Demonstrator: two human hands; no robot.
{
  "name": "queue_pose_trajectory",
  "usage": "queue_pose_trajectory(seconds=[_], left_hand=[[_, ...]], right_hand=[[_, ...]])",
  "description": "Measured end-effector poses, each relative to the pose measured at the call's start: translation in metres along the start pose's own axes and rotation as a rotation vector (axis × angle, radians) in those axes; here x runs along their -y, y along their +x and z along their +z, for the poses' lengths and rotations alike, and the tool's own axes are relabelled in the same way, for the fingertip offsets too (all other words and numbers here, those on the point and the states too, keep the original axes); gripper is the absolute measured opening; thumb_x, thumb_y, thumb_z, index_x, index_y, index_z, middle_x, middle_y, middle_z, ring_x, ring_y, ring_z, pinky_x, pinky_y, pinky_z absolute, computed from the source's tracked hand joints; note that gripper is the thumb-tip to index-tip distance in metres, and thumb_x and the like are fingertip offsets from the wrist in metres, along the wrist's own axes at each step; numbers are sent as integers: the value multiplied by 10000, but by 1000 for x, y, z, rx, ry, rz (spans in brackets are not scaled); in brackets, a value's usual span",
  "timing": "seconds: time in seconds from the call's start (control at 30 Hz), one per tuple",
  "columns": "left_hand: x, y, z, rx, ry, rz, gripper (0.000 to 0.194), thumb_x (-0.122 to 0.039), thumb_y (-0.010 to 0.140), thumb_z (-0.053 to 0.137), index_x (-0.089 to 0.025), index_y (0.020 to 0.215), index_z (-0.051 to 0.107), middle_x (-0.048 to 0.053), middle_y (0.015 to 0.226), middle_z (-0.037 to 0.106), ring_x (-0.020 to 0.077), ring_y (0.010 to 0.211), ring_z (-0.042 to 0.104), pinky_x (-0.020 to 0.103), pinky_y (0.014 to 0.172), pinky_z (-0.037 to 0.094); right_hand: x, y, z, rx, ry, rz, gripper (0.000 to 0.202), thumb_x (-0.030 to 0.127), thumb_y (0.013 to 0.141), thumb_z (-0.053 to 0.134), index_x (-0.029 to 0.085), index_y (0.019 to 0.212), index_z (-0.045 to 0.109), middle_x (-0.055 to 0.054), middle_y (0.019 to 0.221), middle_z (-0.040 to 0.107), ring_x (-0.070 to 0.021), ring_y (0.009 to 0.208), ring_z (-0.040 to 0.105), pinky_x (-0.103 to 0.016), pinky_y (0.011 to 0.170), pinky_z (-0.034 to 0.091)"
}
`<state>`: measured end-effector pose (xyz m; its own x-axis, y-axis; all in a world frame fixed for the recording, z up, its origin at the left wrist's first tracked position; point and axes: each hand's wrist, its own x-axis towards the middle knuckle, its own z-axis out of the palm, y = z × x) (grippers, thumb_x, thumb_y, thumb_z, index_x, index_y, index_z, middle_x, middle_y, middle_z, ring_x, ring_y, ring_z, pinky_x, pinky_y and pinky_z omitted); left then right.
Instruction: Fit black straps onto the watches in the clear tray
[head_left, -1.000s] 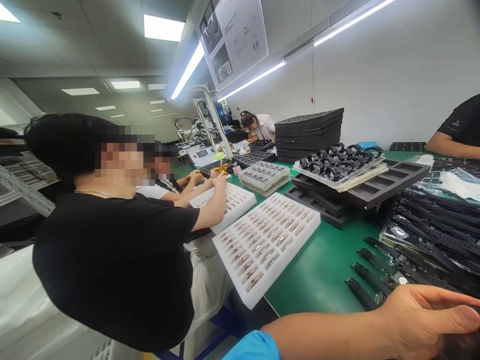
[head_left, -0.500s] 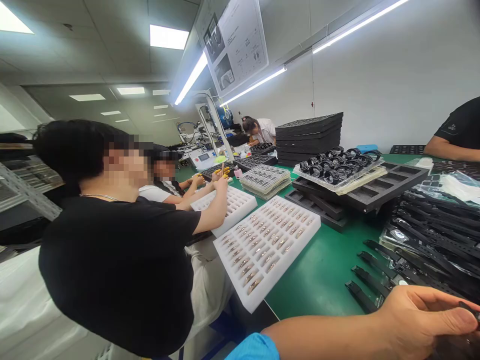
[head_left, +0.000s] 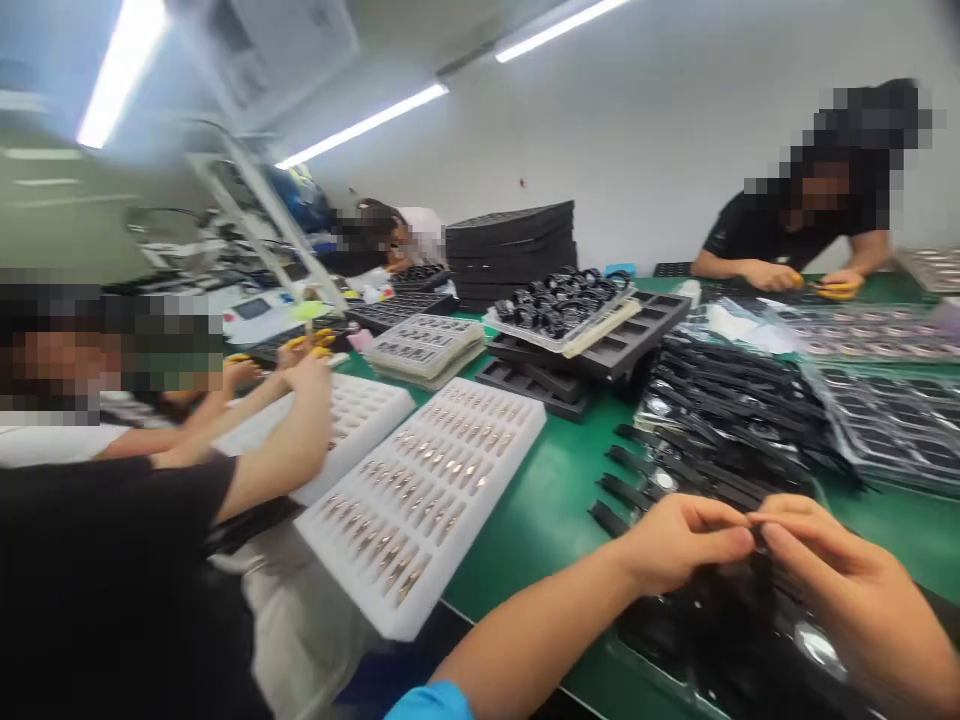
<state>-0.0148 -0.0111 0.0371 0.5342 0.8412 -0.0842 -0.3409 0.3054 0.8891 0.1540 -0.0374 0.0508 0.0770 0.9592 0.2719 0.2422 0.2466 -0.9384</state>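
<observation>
My left hand and my right hand meet at the lower right, fingertips pinched together. Between them is a small black piece, mostly hidden by the fingers; it looks like part of a black watch strap. Under my hands lie black straps on clear plastic, with a round shiny watch back beside my right hand. Just beyond, several black watch straps stick out in a row to the left. A heap of black strapped watches lies behind them.
White foam trays of shiny metal parts stand left on the green table. Black foam trays are stacked behind, near a clear tray of watches. Clear trays lie right. Co-workers sit opposite and left.
The view has swung to the right. My right hand now shows, its fingers meeting my left hand's. The co-worker opposite has come further into view.
</observation>
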Motion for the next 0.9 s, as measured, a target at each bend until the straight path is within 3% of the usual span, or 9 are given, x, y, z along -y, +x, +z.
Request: queue_pose_trajectory(seconds=[0.17, 0.3, 0.4, 0.53, 0.77, 0.83, 0.9], left_hand=[[-19, 5, -2, 115, 49, -39, 516, -600, 739, 799, -126, 663, 609, -24, 617, 524, 82, 589, 460, 212, 573, 347], [-27, 3, -3, 189, 209, -40, 481, -581, 798, 753, -126, 690, 637, -28, 648, 510, 86, 622, 438, 215, 602, 332], [-28, 1, -3, 245, 305, -85, 458, -574, 804, 746, -119, 756, 711, -20, 667, 528, 89, 637, 432, 212, 613, 333], [-24, 1, -2, 322, 344, -171, 493, -602, 802, 735, -119, 886, 783, 8, 712, 585, 104, 655, 452, 217, 619, 352], [-18, 2, -1, 330, 313, -138, 557, -660, 819, 686, -123, 917, 795, 20, 695, 583, 100, 614, 430, 218, 562, 314], [-18, 1, 0, 265, 366, -69, 519, -626, 868, 648, -131, 944, 783, 19, 695, 592, 109, 618, 450, 226, 573, 335], [-20, 1, 2, 122, 528, 77, 411, -527, 930, 610, -150, 982, 764, 33, 761, 644, 139, 687, 517, 250, 641, 397]], right_hand=[[14, 1, 9, -54, 197, 139, 291, 534, 822, 752, 244, 845, 761, -47, 892, 723, -233, 866, 660, -311, 784, 550], [20, 1, 15, -52, 285, 195, 306, 522, 836, 750, 217, 817, 730, -25, 791, 692, -165, 715, 596, -258, 667, 514], [19, 3, 13, -179, 395, 245, 325, 535, 824, 764, 219, 815, 687, 7, 701, 646, -127, 589, 512, -228, 541, 457], [17, 10, 7, -345, 523, 251, 345, 529, 800, 796, 216, 849, 660, 17, 698, 646, -100, 541, 441, -207, 507, 417], [13, 14, 3, -348, 538, 206, 316, 497, 849, 759, 215, 909, 630, 9, 747, 655, -99, 552, 441, -225, 541, 422], [12, 12, 3, -313, 468, 180, 312, 506, 884, 710, 229, 993, 618, 14, 762, 641, -120, 585, 490, -247, 575, 455], [13, 8, 5, -207, 321, 165, 337, 515, 901, 673, 245, 1092, 612, 15, 791, 631, -143, 616, 534, -269, 587, 474]])
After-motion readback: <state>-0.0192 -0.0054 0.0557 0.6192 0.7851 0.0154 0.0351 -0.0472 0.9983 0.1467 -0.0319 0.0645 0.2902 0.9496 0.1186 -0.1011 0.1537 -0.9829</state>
